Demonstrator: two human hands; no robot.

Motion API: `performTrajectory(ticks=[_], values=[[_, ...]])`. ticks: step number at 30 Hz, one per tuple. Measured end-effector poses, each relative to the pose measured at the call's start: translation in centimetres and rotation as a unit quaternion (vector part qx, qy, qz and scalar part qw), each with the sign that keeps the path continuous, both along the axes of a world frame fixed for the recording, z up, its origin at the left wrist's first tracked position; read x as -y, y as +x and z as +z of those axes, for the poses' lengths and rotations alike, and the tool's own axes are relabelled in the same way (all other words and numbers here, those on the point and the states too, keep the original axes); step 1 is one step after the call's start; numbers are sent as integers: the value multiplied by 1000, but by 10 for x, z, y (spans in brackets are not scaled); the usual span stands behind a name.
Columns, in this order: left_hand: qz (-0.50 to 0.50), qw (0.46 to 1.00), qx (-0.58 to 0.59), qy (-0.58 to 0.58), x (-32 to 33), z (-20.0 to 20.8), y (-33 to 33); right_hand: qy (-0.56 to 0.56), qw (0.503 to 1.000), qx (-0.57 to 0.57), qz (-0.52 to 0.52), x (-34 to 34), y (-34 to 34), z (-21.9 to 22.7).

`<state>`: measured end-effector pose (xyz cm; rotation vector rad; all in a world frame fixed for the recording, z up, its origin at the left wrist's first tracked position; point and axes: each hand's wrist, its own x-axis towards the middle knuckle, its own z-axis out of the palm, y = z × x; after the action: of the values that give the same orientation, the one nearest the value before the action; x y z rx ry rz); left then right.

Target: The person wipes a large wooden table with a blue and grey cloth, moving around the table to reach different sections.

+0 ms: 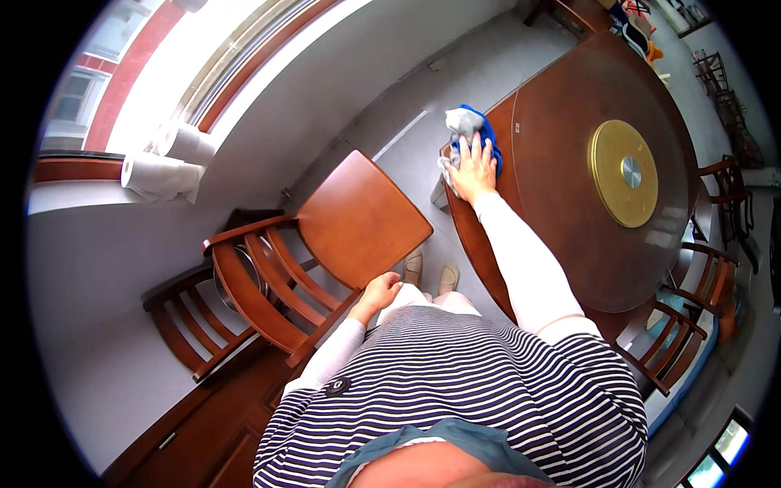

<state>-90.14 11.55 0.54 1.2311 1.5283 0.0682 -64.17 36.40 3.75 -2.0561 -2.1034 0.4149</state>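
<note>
A person's right hand presses a blue-and-grey cloth flat at the edge of a round wooden worktop, fingers spread wide across it. The left hand, fingers curled, rests against the seat corner of a wooden chair beside the worktop.

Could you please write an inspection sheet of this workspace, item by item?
Surface: round dark wooden table under a glass top, with a gold turntable disc at its middle.
Job's things: blue and grey cloth at the table's edge.
Clutter: paper rolls on the window sill.
Grippers: right hand lies flat on the cloth, fingers spread; left hand rests closed on the edge of a wooden chair.
Cables: nothing seen.
Surroundings: grey floor, more chairs round the table, bright window.
</note>
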Motion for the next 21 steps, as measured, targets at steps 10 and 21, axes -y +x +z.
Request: performTrajectory(ticks=[10, 21], values=[[-185, 917, 133, 328, -62, 61, 108, -133, 989, -53, -18, 192, 65, 41], [-362, 830, -95, 413, -90, 25, 202, 3, 973, -188, -133, 311, 146, 37]])
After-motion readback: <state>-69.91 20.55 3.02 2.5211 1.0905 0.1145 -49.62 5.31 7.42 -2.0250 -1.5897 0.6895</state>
